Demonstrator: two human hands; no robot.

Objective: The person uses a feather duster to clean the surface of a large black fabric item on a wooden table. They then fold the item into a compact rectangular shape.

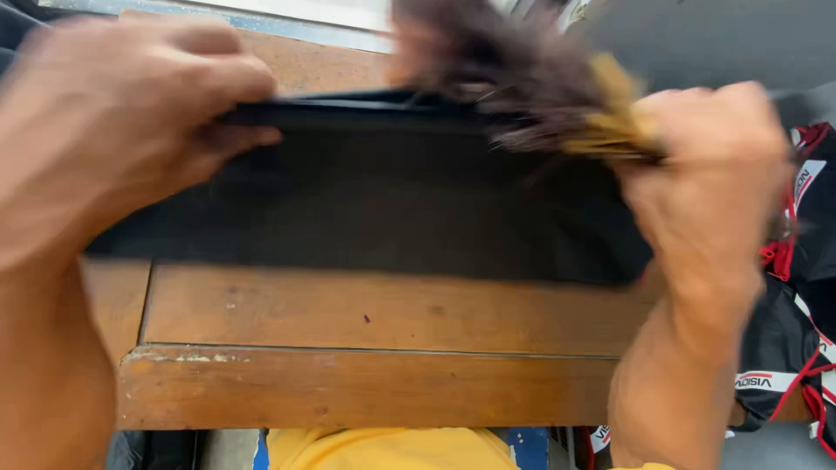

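A folded piece of black fabric (374,204) is seen across the middle of the frame, lying on a worn brown wooden bench (366,348) whose front edge runs along the lower part of the frame. The upper left edge of the fabric is pinched by the left hand (113,122), with the fingers curled over the top fold and the thumb beneath it. A brush with dark bristles and a yellowish wooden handle (531,87) is gripped by the right hand (705,174) at the upper right of the frame; the fingers are closed round the handle, and the bristles are blurred just above the fabric's top edge. Whether the bristles touch the fabric cannot be told. A black garment with red and white trim (805,287) is noted at the right edge of the frame, beside the bench. A yellow cloth (383,448) is visible at the bottom centre, below the bench edge.
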